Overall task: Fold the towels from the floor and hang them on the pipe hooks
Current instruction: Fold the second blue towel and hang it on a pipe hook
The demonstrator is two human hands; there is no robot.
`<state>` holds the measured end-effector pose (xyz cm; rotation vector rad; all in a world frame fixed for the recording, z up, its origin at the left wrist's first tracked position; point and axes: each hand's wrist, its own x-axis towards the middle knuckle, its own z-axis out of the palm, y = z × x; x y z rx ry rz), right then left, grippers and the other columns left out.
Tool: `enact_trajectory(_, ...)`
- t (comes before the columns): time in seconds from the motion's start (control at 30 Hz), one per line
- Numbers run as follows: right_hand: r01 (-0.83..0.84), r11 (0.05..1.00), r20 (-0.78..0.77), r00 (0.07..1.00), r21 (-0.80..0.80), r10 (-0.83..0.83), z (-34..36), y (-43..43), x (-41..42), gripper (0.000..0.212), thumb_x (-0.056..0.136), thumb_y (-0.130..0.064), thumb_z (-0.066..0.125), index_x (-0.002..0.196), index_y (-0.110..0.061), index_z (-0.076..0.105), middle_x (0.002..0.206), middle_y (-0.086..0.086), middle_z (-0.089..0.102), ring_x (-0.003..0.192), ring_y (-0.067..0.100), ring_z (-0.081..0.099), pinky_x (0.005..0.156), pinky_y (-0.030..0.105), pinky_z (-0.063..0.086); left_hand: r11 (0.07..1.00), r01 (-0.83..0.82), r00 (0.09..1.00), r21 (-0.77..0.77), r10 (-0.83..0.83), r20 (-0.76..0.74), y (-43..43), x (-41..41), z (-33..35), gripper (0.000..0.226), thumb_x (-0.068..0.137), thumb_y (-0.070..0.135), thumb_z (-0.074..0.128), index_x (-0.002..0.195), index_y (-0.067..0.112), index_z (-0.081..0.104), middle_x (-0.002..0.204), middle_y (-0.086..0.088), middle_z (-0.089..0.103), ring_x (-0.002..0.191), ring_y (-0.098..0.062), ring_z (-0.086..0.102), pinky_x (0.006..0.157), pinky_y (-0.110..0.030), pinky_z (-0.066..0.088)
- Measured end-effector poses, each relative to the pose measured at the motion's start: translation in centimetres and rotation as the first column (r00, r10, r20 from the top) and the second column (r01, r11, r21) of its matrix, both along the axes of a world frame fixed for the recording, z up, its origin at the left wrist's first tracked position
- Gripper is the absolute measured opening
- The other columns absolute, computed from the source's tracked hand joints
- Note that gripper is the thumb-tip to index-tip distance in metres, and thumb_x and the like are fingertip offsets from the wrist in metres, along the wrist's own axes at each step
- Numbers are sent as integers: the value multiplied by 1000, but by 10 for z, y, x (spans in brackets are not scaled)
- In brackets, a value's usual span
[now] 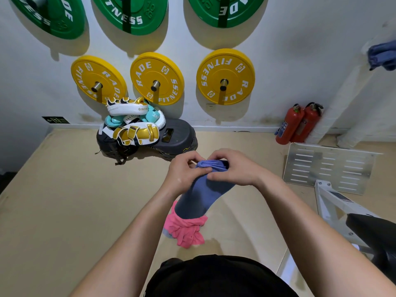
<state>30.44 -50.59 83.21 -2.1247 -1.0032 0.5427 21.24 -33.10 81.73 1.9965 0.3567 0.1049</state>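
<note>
A blue towel (200,196) hangs folded from both my hands in the middle of the view. My left hand (185,169) pinches its top edge from the left, and my right hand (232,168) grips the same edge from the right, fingers curled over the fold. Below it a crumpled pink towel (186,230) lies on the tan floor. Another blue towel (382,55) hangs at the upper right, by a white pipe (342,99); its hook is hidden.
Yellow weight plates (157,79) and green weight plates (128,13) hang on the white wall. Boxing pads (132,123) are piled on a dark step platform (180,136). Two red fire extinguishers (297,125) stand in the corner. A slotted metal plate (330,166) and a white frame (334,202) lie right.
</note>
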Motion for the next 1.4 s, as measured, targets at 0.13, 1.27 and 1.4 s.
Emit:
enact_trajectory(0.13, -26, 997, 105, 994, -75, 34, 14, 19, 6, 23, 80, -41, 77, 97, -28, 70, 80, -10, 65, 74, 11, 56, 63, 29, 41, 990, -103, 995, -94, 104, 9, 4, -1, 1, 13, 77, 19, 82, 85, 17, 72, 81, -10, 73, 72, -15, 60, 70, -33, 51)
enact_trajectory(1.27, 696, 713, -119, 718, 87, -686, -40, -11, 53, 19, 104, -26, 38, 94, -11, 46, 81, -1, 55, 79, 25, 52, 60, 35, 33, 750, -630, 760, 202, 649, -39, 63, 15, -49, 27, 103, 38, 47, 110, 12, 51, 96, -4, 58, 87, -28, 53, 78, -38, 43)
enact_trajectory(1.4, 689, 716, -114, 725, 113, -679, -36, -10, 51, 17, 103, -27, 39, 99, -14, 49, 86, 1, 60, 79, 22, 54, 63, 35, 35, 733, -523, 788, 435, 610, -80, 77, 7, -58, 33, 102, 49, 41, 102, 16, 44, 87, -12, 60, 80, -36, 54, 71, -43, 47)
